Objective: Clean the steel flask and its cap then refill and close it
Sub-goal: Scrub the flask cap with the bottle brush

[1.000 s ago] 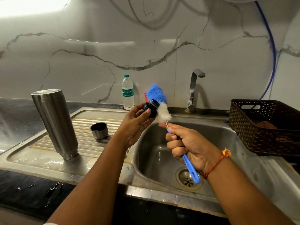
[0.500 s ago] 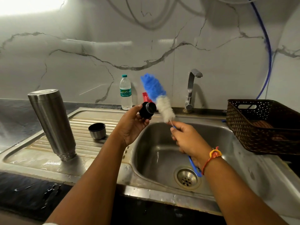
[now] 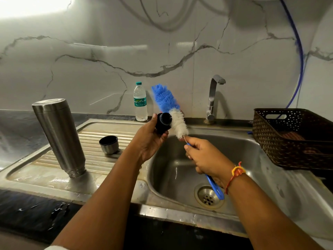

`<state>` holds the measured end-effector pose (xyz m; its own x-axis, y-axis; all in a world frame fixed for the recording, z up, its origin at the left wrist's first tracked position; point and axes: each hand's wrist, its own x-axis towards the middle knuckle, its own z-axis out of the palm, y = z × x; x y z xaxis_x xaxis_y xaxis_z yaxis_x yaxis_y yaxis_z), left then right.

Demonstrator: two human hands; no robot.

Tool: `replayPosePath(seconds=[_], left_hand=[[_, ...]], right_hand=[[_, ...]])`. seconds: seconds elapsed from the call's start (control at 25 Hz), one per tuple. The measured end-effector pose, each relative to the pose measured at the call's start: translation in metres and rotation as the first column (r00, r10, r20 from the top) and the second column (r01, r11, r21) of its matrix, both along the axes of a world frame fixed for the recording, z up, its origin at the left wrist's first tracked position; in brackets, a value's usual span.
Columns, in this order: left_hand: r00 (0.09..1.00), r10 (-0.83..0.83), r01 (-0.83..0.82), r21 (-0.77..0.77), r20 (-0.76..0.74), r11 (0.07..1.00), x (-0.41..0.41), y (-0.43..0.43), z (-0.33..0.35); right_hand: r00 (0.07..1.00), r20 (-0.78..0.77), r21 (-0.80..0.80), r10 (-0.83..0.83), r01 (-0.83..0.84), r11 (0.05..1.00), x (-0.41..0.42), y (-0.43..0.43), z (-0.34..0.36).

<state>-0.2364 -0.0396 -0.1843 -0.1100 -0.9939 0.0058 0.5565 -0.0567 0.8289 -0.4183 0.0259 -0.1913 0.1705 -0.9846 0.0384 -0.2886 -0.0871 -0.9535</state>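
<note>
Blue-tipped brush (image 3: 178,123), gripped in the right hand (image 3: 205,156), has slid up past the black cap (image 3: 163,122) the left hand (image 3: 149,141) holds.

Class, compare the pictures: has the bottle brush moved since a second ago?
Yes. The bottle brush has moved: its blue tip has risen and swung left, away from the tap and toward the water bottle.

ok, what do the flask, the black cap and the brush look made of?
Flask: looks like brushed stainless steel, grey satin sheen with soft highlights. Black cap: probably plastic, matte, no glints. Brush: fluffy blue and white bristles, likely synthetic; handle looks like glossy blue plastic.
</note>
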Motion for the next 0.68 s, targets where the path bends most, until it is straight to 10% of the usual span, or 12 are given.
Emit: replayPosePath(seconds=[0.24,0.56,0.68], left_hand=[[0.985,0.044,-0.029,-0.096,0.165,0.995,0.0,0.0,-0.004],[0.893,0.346,-0.296,-0.204,0.288,0.933,0.012,0.016,0.008],[0.732,0.455,-0.389,-0.237,0.508,0.89,0.03,0.036,0.011]], right_hand=[[0.927,0.267,-0.046,-0.263,0.285,0.957,-0.001,-0.018,-0.004],[0.962,-0.192,-0.17,-0.194,0.162,0.972,0.001,-0.018,-0.011],[0.939,-0.312,-0.189,-0.147,0.091,0.978,0.004,-0.012,-0.01]])
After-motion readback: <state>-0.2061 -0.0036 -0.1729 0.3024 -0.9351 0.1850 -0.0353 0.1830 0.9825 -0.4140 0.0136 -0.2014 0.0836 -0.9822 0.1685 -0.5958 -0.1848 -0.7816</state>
